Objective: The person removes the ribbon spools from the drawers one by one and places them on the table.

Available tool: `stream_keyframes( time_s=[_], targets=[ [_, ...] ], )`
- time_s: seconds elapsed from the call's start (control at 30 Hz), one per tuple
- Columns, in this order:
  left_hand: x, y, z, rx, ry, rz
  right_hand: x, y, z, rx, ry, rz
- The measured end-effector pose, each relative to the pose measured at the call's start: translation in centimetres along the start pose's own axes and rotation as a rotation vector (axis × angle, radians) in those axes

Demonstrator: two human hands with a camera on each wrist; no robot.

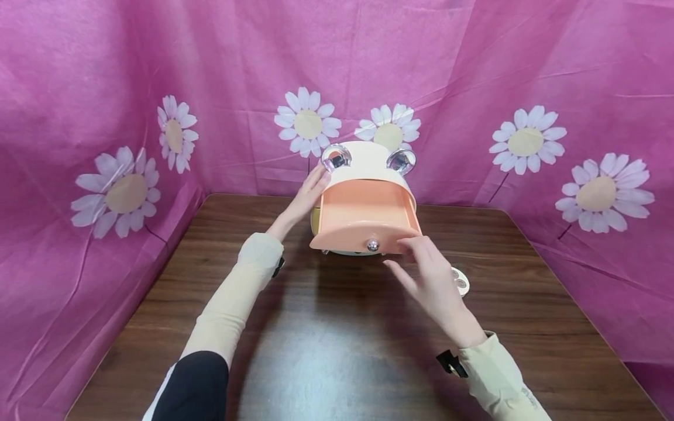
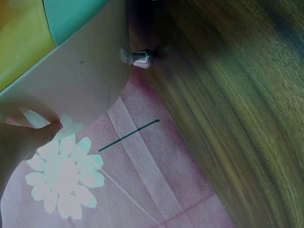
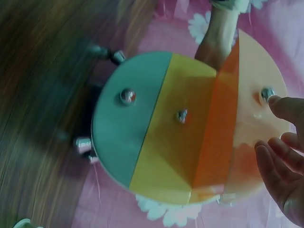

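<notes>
Drawer [image 1: 344, 235] of peach plastic, with a round silver knob [image 1: 372, 245], stands pulled out from a rounded white cabinet [image 1: 363, 159] with two shiny eye-like rings [image 1: 336, 158]. Its right end lies at the right hand [image 1: 436, 286], loosely spread, thumb apart. The left hand [image 1: 307, 196], fingers straight, rests along the cabinet's left side.

Light falls bright and soft across the head view; the tabletop [image 1: 310, 327] throws back a pale glare at six o'clock, with a shadow beneath the drawer box [image 1: 363, 153]. The left wrist view looks dim and greyish, its daisy [image 2: 64, 178] washed out at eight o'clock. Over in the right wrist view, the tabletop darkens and smears toward nine o'clock.
</notes>
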State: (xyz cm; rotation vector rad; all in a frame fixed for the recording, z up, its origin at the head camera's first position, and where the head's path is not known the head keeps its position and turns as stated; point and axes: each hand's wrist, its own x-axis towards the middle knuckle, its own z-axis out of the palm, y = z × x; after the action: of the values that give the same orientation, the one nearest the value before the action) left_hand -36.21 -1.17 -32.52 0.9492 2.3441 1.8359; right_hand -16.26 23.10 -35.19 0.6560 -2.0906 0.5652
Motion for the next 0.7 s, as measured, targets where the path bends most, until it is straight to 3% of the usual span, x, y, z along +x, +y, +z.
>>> stream_keyframes(
  time_s=[0.27,0.4,0.5,0.7],
  targets=[
    [-0.3,0.0,-0.1,-0.006,0.006,-0.026,0.8,-0.9,2.5,-0.02,0.024,-0.048],
    [0.7,-2.2,0.1,-0.002,0.037,0.002,0.9,-1.0,3.0,-0.036,0.038,-0.046],
    [1.1,-2.7,0.2,-0.017,0.043,0.017,1.0,-1.0,3.2,-0.039,0.046,-0.042],
    [0.0,-0.3,0.0,-0.035,0.005,0.006,1.1,-0.9,3.5,-0.045,0.059,-0.056]
  ],
)
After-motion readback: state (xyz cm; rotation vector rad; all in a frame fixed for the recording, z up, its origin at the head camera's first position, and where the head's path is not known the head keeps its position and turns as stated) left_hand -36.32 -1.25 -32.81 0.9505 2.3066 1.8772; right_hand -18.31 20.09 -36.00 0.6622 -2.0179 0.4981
